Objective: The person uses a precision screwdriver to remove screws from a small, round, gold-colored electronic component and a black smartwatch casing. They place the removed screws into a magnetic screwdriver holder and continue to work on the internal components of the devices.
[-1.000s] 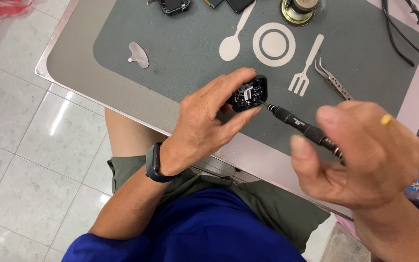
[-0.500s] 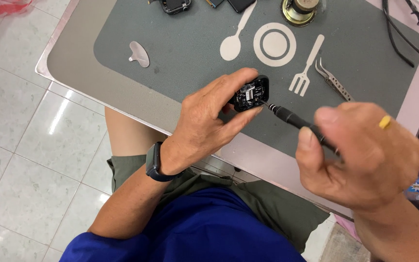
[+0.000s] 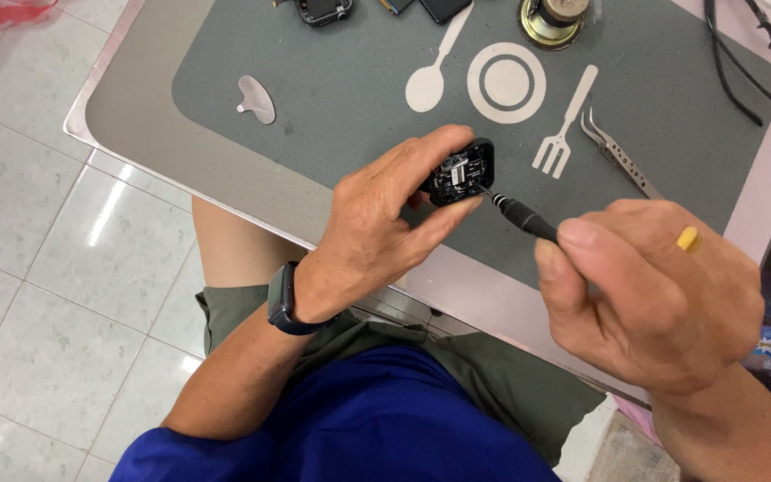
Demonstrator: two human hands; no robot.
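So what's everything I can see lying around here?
small opened device: 1, black, gripped in left hand over the mat
screwdriver: 1, black, in right hand, tip at the device
mat: 1, grey with pale cutlery shapes, on the table
tweezers: 1, silver, on mat right of fork shape
pick: 1, pale grey, mat's left
eyeglasses: 1, black, top right
round brass part: 1, top edge
left hand: dark wristband
right hand: yellow ring
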